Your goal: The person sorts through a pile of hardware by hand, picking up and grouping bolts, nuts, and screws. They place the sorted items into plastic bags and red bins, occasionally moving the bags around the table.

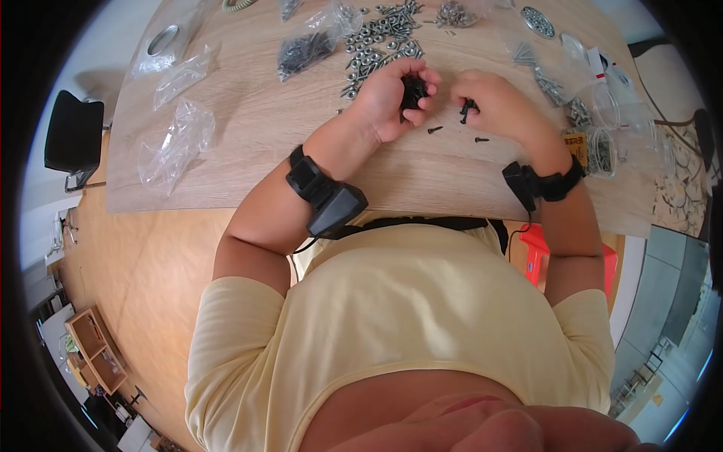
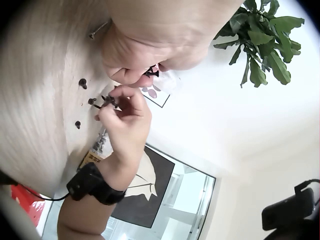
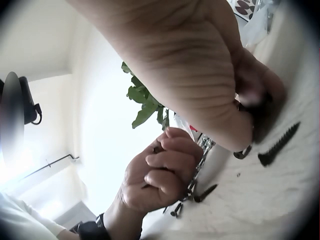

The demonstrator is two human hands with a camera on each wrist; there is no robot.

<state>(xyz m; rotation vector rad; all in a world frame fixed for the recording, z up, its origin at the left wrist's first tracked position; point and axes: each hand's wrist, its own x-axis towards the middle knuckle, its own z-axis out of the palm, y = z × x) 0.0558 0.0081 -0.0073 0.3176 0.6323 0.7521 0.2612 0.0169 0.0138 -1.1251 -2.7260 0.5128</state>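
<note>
My left hand point(image 1: 388, 98) is cupped with curled fingers round a bunch of black screws point(image 1: 413, 92), over the table near its middle. A few of their dark ends show between its fingers in the left wrist view. To the right, my right hand point(image 1: 501, 105) points down and pinches a few black screws point(image 1: 468, 111) between thumb and fingers. In the left wrist view these screws point(image 2: 109, 101) stick out at its fingertips. Loose black screws point(image 1: 435, 129) lie on the wood below the hands, one of them a coarse-threaded screw point(image 3: 280, 145) close to the right fingers.
Silver bolts and nuts point(image 1: 380, 41) are spread beyond the left hand, beside a clear bag of dark pieces point(image 1: 307, 53). Crumpled plastic bags point(image 1: 181, 143) lie at the left. Bags of silver hardware point(image 1: 599, 154) and a round metal dish point(image 1: 538, 22) stand at the right.
</note>
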